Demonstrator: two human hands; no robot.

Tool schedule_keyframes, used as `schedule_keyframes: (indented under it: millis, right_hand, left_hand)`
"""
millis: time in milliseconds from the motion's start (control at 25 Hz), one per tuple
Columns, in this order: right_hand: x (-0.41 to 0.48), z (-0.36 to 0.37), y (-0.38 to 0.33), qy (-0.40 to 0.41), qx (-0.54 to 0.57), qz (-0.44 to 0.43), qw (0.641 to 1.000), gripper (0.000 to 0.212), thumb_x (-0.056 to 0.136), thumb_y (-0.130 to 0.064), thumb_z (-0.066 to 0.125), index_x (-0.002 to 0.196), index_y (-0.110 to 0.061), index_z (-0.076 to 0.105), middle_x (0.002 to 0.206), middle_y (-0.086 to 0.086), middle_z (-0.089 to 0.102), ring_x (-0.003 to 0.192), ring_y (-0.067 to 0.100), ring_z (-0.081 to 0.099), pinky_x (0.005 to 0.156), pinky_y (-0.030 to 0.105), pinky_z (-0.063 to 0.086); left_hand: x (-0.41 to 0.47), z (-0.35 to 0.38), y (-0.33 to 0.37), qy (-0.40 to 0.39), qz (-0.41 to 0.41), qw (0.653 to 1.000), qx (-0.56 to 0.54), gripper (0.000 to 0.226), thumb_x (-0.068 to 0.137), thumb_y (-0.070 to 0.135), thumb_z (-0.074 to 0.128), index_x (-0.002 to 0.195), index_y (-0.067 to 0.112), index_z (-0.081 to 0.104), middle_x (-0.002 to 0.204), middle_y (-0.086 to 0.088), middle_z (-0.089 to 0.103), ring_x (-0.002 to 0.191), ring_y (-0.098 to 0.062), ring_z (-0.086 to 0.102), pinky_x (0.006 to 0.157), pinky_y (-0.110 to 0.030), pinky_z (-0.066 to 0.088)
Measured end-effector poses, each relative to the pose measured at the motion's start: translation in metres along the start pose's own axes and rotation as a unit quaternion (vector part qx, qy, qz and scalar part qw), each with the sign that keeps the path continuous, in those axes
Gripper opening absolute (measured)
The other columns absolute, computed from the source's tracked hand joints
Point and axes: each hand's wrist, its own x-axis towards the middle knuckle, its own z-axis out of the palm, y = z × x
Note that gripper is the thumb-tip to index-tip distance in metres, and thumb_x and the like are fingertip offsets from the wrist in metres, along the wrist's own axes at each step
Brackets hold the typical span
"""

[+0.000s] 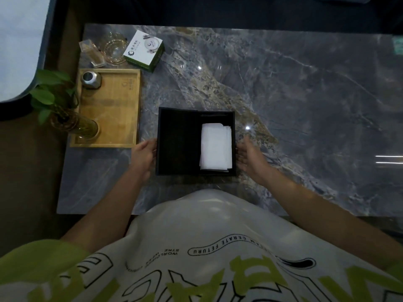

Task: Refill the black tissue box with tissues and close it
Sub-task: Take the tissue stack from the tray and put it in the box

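Note:
The black tissue box (177,142) lies open on the marble table, near the front edge. Its lid forms the flat dark left half. The right half holds a stack of white tissues (216,147). My left hand (144,154) is at the box's left side, fingers apart, touching or almost touching the lid's edge. Just off the box's right wall, my right hand (250,158) hovers with the palm turned inward and the fingers spread, holding nothing.
A wooden tray (122,110) stands left of the box with a metal tin (90,79) and a vase of green leaves (74,125). Behind it are glassware (114,49) and a white-and-green carton (145,51). The marble table (305,105) stretches to the right.

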Motion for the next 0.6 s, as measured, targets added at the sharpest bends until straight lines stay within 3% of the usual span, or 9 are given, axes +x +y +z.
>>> schedule_keyframes:
  millis: [120,240,360,440,520,600]
  right_hand:
    - [0.000,-0.002,0.000,-0.012,0.011,0.010,1.000,0.063,0.101,-0.055,0.024,0.139,-0.009,0.047,0.106,-0.001,0.059,0.094,0.011,0.056,0.091,0.031,0.040]
    - [0.002,-0.004,0.001,-0.022,0.033,0.021,0.999,0.068,0.100,-0.059,0.026,0.141,-0.008,0.046,0.121,0.004,0.057,0.099,0.013,0.056,0.090,0.031,0.041]
    - [0.004,-0.007,0.002,-0.033,0.048,0.025,0.998,0.073,0.097,-0.063,0.027,0.142,-0.010,0.046,0.140,0.008,0.051,0.120,0.019,0.051,0.094,0.032,0.041]
    - [0.006,-0.009,0.003,-0.042,0.055,0.026,0.997,0.076,0.095,-0.067,0.027,0.144,-0.011,0.044,0.148,0.009,0.046,0.132,0.022,0.045,0.098,0.033,0.041]
    - [0.007,-0.010,0.003,-0.049,0.062,0.029,0.996,0.079,0.094,-0.069,0.025,0.145,-0.013,0.043,0.151,0.010,0.042,0.136,0.022,0.042,0.104,0.035,0.039]
    - [0.006,-0.011,0.001,-0.057,0.072,0.034,0.995,0.080,0.093,-0.070,0.023,0.146,-0.013,0.042,0.151,0.010,0.041,0.134,0.022,0.043,0.103,0.035,0.039]
  left_hand:
    - [-0.005,-0.003,0.003,-0.062,-0.005,0.997,-0.053,0.020,0.100,0.018,0.049,0.104,0.011,0.067,0.097,-0.004,0.070,0.091,-0.017,0.067,0.083,-0.031,0.055]
    - [-0.015,0.002,0.010,-0.114,-0.029,0.987,-0.107,0.025,0.101,0.021,0.045,0.113,0.011,0.065,0.106,-0.007,0.068,0.106,-0.022,0.063,0.097,-0.041,0.051]
    - [-0.022,0.013,0.010,-0.139,-0.029,0.981,-0.132,0.027,0.101,0.021,0.044,0.118,0.011,0.063,0.114,-0.009,0.067,0.115,-0.025,0.059,0.104,-0.045,0.047]
    - [-0.022,0.019,0.009,-0.164,-0.037,0.974,-0.151,0.030,0.100,0.024,0.046,0.124,0.013,0.061,0.115,-0.007,0.066,0.111,-0.021,0.060,0.107,-0.044,0.044]
    - [-0.021,0.026,0.006,-0.193,-0.060,0.968,-0.151,0.039,0.098,0.032,0.049,0.132,0.013,0.055,0.109,-0.002,0.066,0.101,-0.017,0.060,0.105,-0.041,0.043]
    - [-0.022,0.040,0.004,-0.211,-0.087,0.967,-0.116,0.044,0.095,0.041,0.053,0.132,0.017,0.055,0.094,0.006,0.069,0.085,-0.011,0.060,0.088,-0.030,0.048]
